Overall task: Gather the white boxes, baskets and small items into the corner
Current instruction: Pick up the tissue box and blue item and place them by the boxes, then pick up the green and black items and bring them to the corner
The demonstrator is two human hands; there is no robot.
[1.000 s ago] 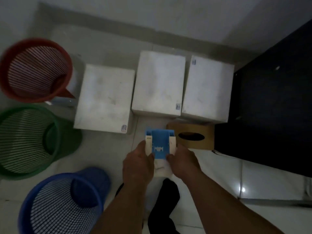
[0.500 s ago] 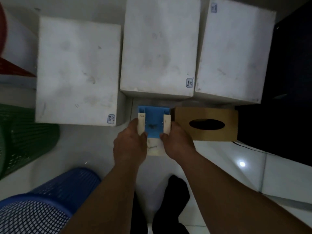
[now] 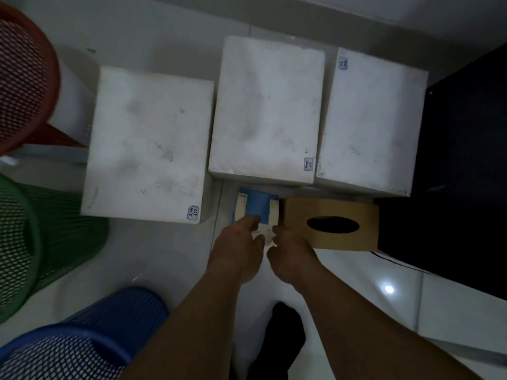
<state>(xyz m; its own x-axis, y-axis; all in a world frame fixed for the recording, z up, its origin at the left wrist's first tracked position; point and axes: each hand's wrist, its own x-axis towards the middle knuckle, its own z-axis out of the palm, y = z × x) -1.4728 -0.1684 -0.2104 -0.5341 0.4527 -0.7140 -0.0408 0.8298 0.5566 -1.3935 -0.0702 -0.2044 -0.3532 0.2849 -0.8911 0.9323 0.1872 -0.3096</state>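
White foam fills the corner: the left white foam box [image 3: 148, 144], the middle white foam box [image 3: 267, 111] and the right white foam box [image 3: 370, 122] are set side by side along the wall, forming a single row. The small blue-and-cream plastic item [image 3: 258, 208] is held low over the pale tiled floor [image 3: 153, 256], just in front of the middle box. It sits between the left box and the tan cardboard tissue box [image 3: 329, 239] — a slot seemingly chosen so that loose things are kept tight against the row.

Its near end is pinched from both sides. The fingers of the left hand [image 3: 236, 250] are curled over its top, and those of the right hand [image 3: 292, 256] are curled against its right edge. Whether it is fully set down cannot be told.

The red mesh basket [image 3: 24, 78], the green mesh basket [image 3: 55, 229] and the blue mesh basket [image 3: 90, 338] are grouped at the left, near the boxes — apparently already gathered.
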